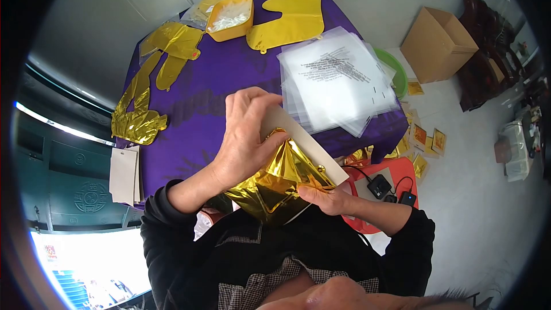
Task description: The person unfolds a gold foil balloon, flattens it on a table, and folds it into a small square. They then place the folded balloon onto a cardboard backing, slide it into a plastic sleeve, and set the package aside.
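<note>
Close to my chest, a sheet of shiny gold foil [267, 186] lies folded against a pale cardboard piece [313, 152]. My left hand [247, 132] grips the upper left part of both, its thumb on the foil and its other fingers over the card's top edge. Lower right, my right hand [324, 198] holds the foil and card with its thumb on the foil; its other fingers are hidden behind. The card is tilted, its upper edge sloping down to the right.
On the purple table [195, 97] are flat gold foil shapes [295, 14], a yellow tub [229, 20], stacked clear bags [333, 74] and cards [125, 175]. Right are a red stool [376, 212] with black devices, a green basin [396, 72] and a cardboard box [436, 46].
</note>
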{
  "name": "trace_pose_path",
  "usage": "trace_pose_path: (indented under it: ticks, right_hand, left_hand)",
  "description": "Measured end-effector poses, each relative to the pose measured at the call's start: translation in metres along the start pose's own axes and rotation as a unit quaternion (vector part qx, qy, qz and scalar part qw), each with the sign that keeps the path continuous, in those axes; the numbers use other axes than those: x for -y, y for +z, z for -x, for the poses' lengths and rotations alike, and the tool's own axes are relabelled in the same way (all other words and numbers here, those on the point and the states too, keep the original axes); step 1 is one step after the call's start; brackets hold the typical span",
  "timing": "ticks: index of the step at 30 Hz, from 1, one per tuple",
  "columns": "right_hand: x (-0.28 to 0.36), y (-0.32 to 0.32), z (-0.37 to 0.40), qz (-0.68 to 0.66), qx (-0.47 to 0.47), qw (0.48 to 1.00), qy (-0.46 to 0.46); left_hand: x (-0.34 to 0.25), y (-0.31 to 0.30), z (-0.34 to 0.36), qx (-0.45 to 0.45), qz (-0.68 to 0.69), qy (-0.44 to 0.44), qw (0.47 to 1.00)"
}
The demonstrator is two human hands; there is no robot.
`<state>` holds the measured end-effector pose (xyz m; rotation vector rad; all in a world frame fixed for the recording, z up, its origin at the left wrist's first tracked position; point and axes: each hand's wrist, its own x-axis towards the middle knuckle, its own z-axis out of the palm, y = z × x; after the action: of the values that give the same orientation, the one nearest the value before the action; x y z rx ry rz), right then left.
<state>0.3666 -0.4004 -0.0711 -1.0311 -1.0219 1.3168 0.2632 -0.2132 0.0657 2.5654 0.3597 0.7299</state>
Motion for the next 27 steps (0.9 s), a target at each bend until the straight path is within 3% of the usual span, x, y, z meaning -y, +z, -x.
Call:
trace_pose_path:
  ticks: [3,4,5,7,9,16,19,21,27]
  right_hand:
    - [0.005,0.001,-0.001,-0.012,0.011,0.999,-0.042]
    - [0.006,0.001,-0.001,-0.012,0.011,0.999,-0.042]
    - [0.007,0.002,-0.001,-0.008,0.009,0.999,-0.046]
    - [0.008,0.003,-0.001,-0.004,0.008,0.999,-0.049]
    - [0.006,0.003,-0.004,-0.015,0.007,0.998,-0.063]
    - [0.012,0.002,-0.004,0.027,-0.007,0.998,-0.051]
    - [0.013,0.005,-0.005,0.007,-0.043,0.996,-0.074]
    - [0.013,0.001,-0.005,-0.026,-0.023,0.999,-0.002]
    - [-0.029,-0.003,-0.014,-0.169,-0.08,0.982,-0.012]
  left_hand:
    - [0.006,0.0,-0.003,-0.052,0.024,-0.061,0.997]
    - [0.011,-0.006,-0.006,0.069,0.133,-0.182,0.972]
    - [0.015,-0.011,-0.009,0.187,0.237,-0.296,0.906]
    - [0.019,-0.012,-0.014,0.201,0.297,-0.302,0.883]
    - [0.018,-0.018,-0.019,0.217,0.431,-0.369,0.794]
    - [0.024,-0.014,-0.028,0.226,0.488,-0.391,0.747]
    - [0.029,-0.01,-0.031,0.235,0.462,-0.395,0.759]
    - [0.033,-0.009,-0.032,0.252,0.467,-0.396,0.75]
    - [0.044,-0.01,-0.046,0.308,0.487,-0.332,0.747]
